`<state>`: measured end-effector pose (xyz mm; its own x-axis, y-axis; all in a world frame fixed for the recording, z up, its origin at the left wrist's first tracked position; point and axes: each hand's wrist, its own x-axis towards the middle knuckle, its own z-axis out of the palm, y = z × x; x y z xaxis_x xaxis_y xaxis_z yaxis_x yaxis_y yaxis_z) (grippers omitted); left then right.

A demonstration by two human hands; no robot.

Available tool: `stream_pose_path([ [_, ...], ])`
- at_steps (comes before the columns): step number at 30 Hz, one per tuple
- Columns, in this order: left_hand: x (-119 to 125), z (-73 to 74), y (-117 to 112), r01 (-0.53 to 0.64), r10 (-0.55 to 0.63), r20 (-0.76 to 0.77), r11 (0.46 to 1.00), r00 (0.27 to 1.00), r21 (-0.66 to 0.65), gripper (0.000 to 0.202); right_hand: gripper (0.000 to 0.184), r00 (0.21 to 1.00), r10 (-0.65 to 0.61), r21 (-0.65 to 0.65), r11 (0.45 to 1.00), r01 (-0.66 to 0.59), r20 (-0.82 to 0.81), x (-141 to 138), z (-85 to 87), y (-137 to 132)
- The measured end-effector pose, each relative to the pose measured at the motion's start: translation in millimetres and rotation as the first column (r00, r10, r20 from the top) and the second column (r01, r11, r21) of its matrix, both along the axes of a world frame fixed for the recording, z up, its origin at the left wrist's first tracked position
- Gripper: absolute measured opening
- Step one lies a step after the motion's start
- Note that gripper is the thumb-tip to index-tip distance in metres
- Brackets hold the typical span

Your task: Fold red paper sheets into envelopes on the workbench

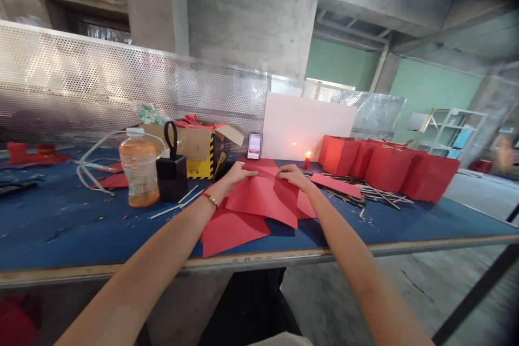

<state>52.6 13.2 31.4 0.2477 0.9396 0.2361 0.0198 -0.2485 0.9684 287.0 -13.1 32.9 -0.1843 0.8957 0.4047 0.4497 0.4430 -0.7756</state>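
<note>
Red paper occupies the centre of the blue surface (77, 232), where, as seen from the room, a seated person works with two bare hands. The uppermost red sheet (263, 197) lies bowed between the forearms, over further red sheets (233, 233) that fan out towards the front edge. Left hand (238, 173): grip closed on the upper left margin of the uppermost red sheet, thumb laid along the paper; a red and gold bracelet (211, 199) circles the wrist. Right hand (292, 174): grip drawn in at the upper right margin of the same sheet, fingers curled in a pinch. Just beyond the hands, a phone (254, 146) stands upright near a white board (304, 119), before which a small red candle (307, 160) glows. To the person's left: a bottle of orange liquid (138, 170), a black power bank (171, 177) with a loop strap, and an open cardboard box (190, 143) holding red material. To the right: thin wooden sticks (383, 194) and a row of red box-shaped paper forms (390, 167).
</note>
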Motion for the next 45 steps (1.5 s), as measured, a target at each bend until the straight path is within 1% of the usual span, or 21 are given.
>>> stream_pose_path([
  [5,-26,9.3,17,-0.236,0.242,0.176,0.97,0.954,-0.054,0.037,0.008,0.986,-0.149,-0.033,0.989,0.147,-0.075,41,-2.6,1],
  [8,-38,9.6,28,-0.295,0.308,0.23,0.951,0.923,-0.089,0.037,0.012,0.946,-0.276,-0.041,0.961,0.273,-0.171,62,-7.4,4],
  [11,-38,8.6,29,-0.279,0.297,0.289,0.955,0.91,-0.105,0.039,0.021,0.904,-0.33,-0.065,0.944,0.324,-0.271,61,-9.8,5],
  [13,-31,8.7,27,-0.257,0.283,0.369,0.959,0.885,-0.12,0.035,0.031,0.889,-0.278,-0.132,0.96,0.246,-0.363,50,-9.6,4],
  [15,-23,8.9,23,-0.23,0.259,0.465,0.966,0.847,-0.12,0.028,0.04,0.86,-0.175,-0.23,0.971,0.069,-0.479,34,-9.4,3],
  [17,-15,8.2,20,-0.187,0.204,0.558,0.978,0.805,-0.088,0.025,0.041,0.817,-0.081,-0.289,0.951,-0.107,-0.571,18,-10.4,2],
  [18,-12,7.4,19,-0.155,0.166,0.588,0.985,0.791,-0.069,0.025,0.04,0.804,-0.05,-0.284,0.947,-0.151,-0.593,12,-11.3,2],
  [19,-9,6.3,19,-0.124,0.134,0.605,0.991,0.785,-0.058,0.025,0.038,0.793,-0.032,-0.264,0.951,-0.164,-0.609,6,-12.3,3],
  [21,-7,3.6,20,-0.063,0.083,0.599,0.997,0.797,-0.053,0.026,0.036,0.773,-0.053,-0.211,0.972,-0.105,-0.632,0,-13.9,5],
  [23,-7,1.2,24,-0.058,0.063,0.559,0.998,0.827,-0.027,0.029,0.031,0.743,-0.135,-0.176,0.984,0.024,-0.655,-2,-13.9,7],
  [24,-8,0.5,26,-0.1,0.08,0.525,0.995,0.848,0.011,0.032,0.029,0.724,-0.181,-0.165,0.982,0.093,-0.666,-1,-13.1,8],
  [26,-9,0.4,29,-0.276,0.19,0.411,0.948,0.891,0.161,0.041,0.028,0.672,-0.258,-0.135,0.964,0.23,-0.694,0,-10.8,8],
  [28,-9,2.0,28,-0.436,0.351,0.272,0.813,0.896,0.386,0.045,0.028,0.603,-0.328,-0.128,0.928,0.349,-0.727,1,-8.5,8],
  [29,-8,3.3,25,-0.464,0.412,0.217,0.737,0.885,0.491,0.044,0.029,0.563,-0.369,-0.151,0.906,0.396,-0.739,0,-7.8,7],
  [31,-2,6.2,17,-0.43,0.446,0.15,0.636,0.882,0.64,0.039,0.032,0.495,-0.444,-0.222,0.868,0.443,-0.747,-3,-7.6,7],
  [32,2,7.5,11,-0.389,0.424,0.126,0.621,0.897,0.68,0.037,0.032,0.477,-0.465,-0.253,0.86,0.443,-0.746,-5,-7.9,6],
  [34,11,8.7,0,-0.263,0.339,0.047,0.628,0.94,0.732,0.039,0.032,0.465,-0.474,-0.282,0.861,0.424,-0.748,-10,-9.1,6],
  [36,20,7.0,-11,-0.081,0.239,-0.106,0.658,0.965,0.749,0.049,0.032,0.472,-0.454,-0.281,0.876,0.392,-0.756,-15,-10.3,6],
  [39,29,0.0,-19,0.139,0.181,-0.364,0.702,0.914,0.699,0.08,0.034,0.524,-0.365,-0.251,0.927,0.278,-0.769,-24,-11.5,4],
  [42,32,-6.2,-21,0.205,0.195,-0.517,0.761,0.833,0.616,0.118,0.042,0.599,-0.207,-0.178,0.978,0.109,-0.773,-32,-12.1,2],
  [45,31,-6.2,-25,0.222,0.138,-0.562,0.822,0.816,0.524,0.134,0.051,0.647,-0.158,-0.139,0.987,0.081,-0.746,-37,-12.8,-1],
])
